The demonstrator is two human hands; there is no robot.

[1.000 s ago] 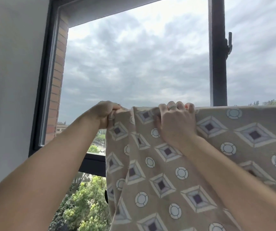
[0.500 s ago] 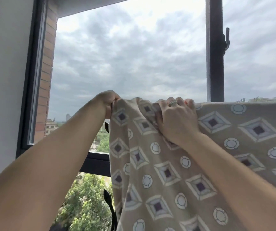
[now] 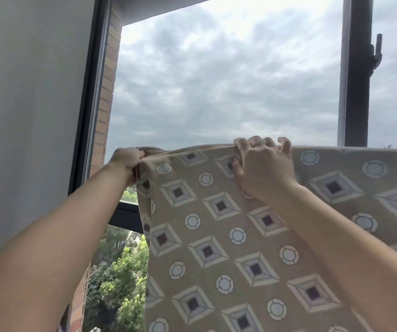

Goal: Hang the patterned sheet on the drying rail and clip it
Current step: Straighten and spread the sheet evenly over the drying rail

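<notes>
Between both hands the patterned sheet [image 3: 228, 236] is already draped, looks like. Left hand [image 3: 127, 162] grips its corner, right hand [image 3: 262, 168] pinches the top fold. No clips yet.

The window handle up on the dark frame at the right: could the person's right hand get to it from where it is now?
Probably yes. The window handle sits well above the right hand, with only open air between them. But that hand is gripping the patterned sheet's top edge and would have to let go.
</notes>
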